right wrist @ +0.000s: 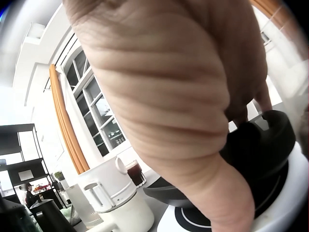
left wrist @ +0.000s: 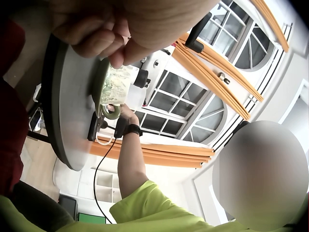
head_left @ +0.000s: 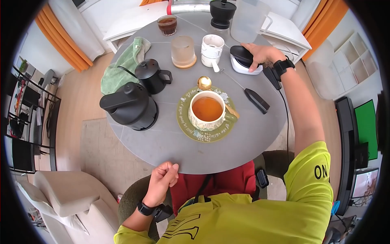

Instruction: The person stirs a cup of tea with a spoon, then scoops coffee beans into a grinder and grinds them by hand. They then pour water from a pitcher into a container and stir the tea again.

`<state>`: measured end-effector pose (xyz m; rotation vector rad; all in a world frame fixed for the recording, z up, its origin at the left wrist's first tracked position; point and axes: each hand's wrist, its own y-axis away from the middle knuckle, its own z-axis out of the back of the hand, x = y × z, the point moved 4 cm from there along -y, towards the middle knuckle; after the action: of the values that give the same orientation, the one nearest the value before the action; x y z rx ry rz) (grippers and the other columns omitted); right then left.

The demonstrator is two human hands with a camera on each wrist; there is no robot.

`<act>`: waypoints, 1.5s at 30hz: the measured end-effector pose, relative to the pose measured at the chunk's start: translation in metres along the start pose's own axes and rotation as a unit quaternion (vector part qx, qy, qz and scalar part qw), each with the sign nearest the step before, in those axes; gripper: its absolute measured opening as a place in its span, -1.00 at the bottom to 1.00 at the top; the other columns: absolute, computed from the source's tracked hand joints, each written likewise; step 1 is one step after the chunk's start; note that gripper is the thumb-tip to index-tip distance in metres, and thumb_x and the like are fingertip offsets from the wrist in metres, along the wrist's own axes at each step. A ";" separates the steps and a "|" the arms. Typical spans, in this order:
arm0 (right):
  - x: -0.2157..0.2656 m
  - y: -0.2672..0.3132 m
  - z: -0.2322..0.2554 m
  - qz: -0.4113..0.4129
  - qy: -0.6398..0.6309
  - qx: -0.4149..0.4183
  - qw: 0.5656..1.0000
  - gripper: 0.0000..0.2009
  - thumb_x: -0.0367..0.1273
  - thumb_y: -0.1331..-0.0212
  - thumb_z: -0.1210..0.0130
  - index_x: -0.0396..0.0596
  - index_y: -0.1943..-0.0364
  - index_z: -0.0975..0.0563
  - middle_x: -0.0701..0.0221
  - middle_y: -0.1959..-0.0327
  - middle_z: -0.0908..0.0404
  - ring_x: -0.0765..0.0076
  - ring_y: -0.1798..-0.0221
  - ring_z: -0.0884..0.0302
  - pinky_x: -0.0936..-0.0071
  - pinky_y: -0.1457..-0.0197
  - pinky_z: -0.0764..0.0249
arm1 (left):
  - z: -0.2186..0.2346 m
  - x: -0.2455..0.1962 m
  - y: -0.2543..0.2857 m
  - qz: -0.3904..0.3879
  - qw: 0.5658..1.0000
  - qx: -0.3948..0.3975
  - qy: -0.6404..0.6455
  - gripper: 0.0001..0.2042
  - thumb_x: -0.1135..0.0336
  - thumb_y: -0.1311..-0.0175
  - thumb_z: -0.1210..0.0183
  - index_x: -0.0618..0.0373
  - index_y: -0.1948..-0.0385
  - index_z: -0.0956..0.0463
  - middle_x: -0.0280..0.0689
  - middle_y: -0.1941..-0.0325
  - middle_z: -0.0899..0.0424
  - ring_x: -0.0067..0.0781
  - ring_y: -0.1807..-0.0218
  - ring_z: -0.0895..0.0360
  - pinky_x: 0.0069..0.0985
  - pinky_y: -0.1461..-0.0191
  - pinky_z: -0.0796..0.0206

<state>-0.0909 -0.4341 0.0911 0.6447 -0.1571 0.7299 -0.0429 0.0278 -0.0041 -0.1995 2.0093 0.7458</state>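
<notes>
At the far right of the table my right hand grips a black shallow dish-like piece, thumb on the near side and fingers over the far side. The piece lies over a white base with a round black top, seen close up in the right wrist view. My left hand holds nothing, its fingers loosely curled at the table's front edge. A cup of tea stands on a green saucer with a gold spoon. To its right lies a black handheld frother.
Left on the table stand a black kettle, a smaller black pot and a green towel. Farther back are a frosted glass, a white cup, a dark drink, a grinder and a clear pitcher.
</notes>
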 end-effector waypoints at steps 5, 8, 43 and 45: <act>-0.002 0.006 -0.003 0.019 -0.012 -0.014 1.000 0.13 -0.60 0.32 -0.33 0.24 -0.44 0.09 0.43 -0.48 0.14 0.06 -0.45 0.03 0.02 -0.27 -0.33 | -0.004 -0.001 0.001 -0.011 1.000 -0.001 -0.007 -0.70 0.29 -0.40 -0.05 0.09 0.60 -0.30 -0.54 0.71 -0.18 -0.76 0.63 -0.01 -0.67 0.54 0.12; 0.000 0.014 -0.003 0.006 -0.013 -0.012 1.000 0.13 -0.58 0.31 -0.34 0.24 -0.44 0.09 0.42 -0.47 0.15 0.05 -0.45 0.04 0.03 -0.29 -0.32 | -0.004 0.000 0.002 -0.019 1.000 0.002 -0.017 -0.70 0.30 -0.40 -0.05 0.10 0.60 -0.31 -0.55 0.71 -0.16 -0.76 0.63 0.00 -0.66 0.54 0.13; -0.090 0.091 0.016 0.069 0.067 -0.499 0.861 -0.76 -0.24 -0.21 -0.06 -0.08 0.17 -0.57 0.17 0.49 -0.60 0.02 0.33 -0.55 0.20 0.24 -0.43 | -0.011 0.000 0.007 -0.026 0.999 0.014 -0.034 -0.73 0.35 -0.41 0.01 0.02 0.58 -0.25 -0.50 0.66 -0.26 -0.71 0.61 -0.05 -0.66 0.52 0.08; -0.088 0.094 0.020 0.049 0.080 -0.509 0.856 -0.79 -0.27 -0.22 -0.04 -0.09 0.22 -0.56 0.15 0.44 -0.61 -0.02 0.29 -0.56 0.16 0.22 -0.43 | -0.010 0.001 0.007 -0.028 0.999 0.017 -0.031 -0.73 0.35 -0.41 0.01 0.02 0.58 -0.26 -0.50 0.66 -0.27 -0.71 0.61 -0.05 -0.66 0.52 0.08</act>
<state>-0.2176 -0.4432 0.1224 -0.4452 -0.3870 0.6813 -0.0534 0.0278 0.0019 -0.2095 1.9487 0.6750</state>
